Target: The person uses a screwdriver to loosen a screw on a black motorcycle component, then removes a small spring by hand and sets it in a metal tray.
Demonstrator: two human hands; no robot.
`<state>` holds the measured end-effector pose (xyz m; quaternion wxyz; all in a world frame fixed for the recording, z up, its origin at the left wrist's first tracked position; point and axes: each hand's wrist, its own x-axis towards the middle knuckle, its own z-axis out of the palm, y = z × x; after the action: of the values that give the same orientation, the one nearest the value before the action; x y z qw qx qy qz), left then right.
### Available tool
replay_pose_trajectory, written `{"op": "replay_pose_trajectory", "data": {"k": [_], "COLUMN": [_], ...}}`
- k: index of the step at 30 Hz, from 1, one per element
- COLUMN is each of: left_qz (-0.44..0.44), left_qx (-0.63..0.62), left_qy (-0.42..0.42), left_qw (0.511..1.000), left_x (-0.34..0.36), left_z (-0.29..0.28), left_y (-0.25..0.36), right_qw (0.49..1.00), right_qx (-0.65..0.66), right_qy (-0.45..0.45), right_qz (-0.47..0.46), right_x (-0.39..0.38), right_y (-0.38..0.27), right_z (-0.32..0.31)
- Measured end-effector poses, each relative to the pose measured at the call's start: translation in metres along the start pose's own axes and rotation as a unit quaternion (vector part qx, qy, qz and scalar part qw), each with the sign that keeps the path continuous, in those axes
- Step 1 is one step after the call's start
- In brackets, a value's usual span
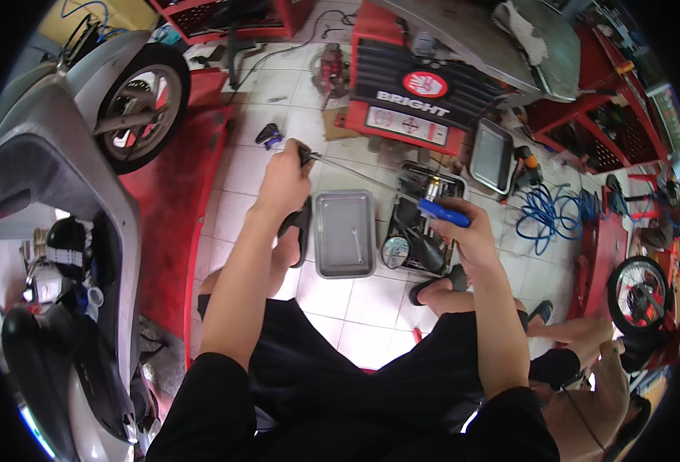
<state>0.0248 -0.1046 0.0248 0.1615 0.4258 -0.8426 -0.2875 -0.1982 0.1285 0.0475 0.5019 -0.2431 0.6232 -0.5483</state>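
My right hand point(471, 235) is closed around the blue handle of a long screwdriver point(367, 179). Its thin shaft runs up and left to a small dark part point(304, 153), which my left hand point(284, 175) pinches; what kind of part it is does not show clearly. The screwdriver's tip is at or against that part. Below, between my feet, a grey metal tray point(334, 242) lies on the floor with a wrench point(357, 242) in it. Beside it, under my right hand, sits an open toolbox point(401, 219) full of tools, with a round tin point(394, 252) inside.
To the left a grey scooter point(112, 173) stands by a red lift platform point(172, 223). Ahead is a red and black stand point(424, 100). A second tray point(491, 154), a power drill point(526, 165) and a coiled blue hose point(548, 219) lie at right. Another person point(586, 369) sits lower right.
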Motion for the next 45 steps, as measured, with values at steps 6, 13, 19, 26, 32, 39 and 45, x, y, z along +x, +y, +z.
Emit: {"op": "replay_pose_trajectory", "data": {"k": [6, 13, 19, 26, 32, 39, 45], "left_qz": [0.122, 0.141, 0.144, 0.14, 0.138, 0.142, 0.099], "left_qx": [0.011, 0.116, 0.107, 0.161, 0.207, 0.289, 0.231], "left_qy": [-0.112, -0.069, -0.1, -0.137, -0.108, -0.041, -0.067], "left_qw": [0.986, 0.981, 0.979, 0.967, 0.962, 0.946, 0.966], "left_x": [-0.011, -0.023, 0.008, -0.025, -0.018, -0.04, -0.03], "left_z": [0.022, 0.03, 0.07, 0.084, 0.062, 0.029, 0.048], "left_y": [0.011, 0.035, -0.037, -0.026, -0.029, 0.02, 0.015], "right_qw": [0.975, 0.926, 0.921, 0.892, 0.923, 0.972, 0.916], "right_qx": [-0.004, -0.124, -0.122, -0.226, -0.118, -0.108, -0.214], "right_qy": [0.195, 0.279, 0.281, 0.388, 0.322, 0.204, 0.298], "right_qz": [-0.11, -0.222, -0.24, -0.051, -0.175, -0.04, -0.164], "right_x": [-0.01, -0.02, -0.063, -0.042, -0.039, -0.06, -0.006], "right_y": [0.053, 0.039, 0.036, 0.125, 0.079, 0.033, 0.069], "right_z": [-0.049, -0.037, -0.026, -0.042, -0.03, -0.021, -0.029]}}
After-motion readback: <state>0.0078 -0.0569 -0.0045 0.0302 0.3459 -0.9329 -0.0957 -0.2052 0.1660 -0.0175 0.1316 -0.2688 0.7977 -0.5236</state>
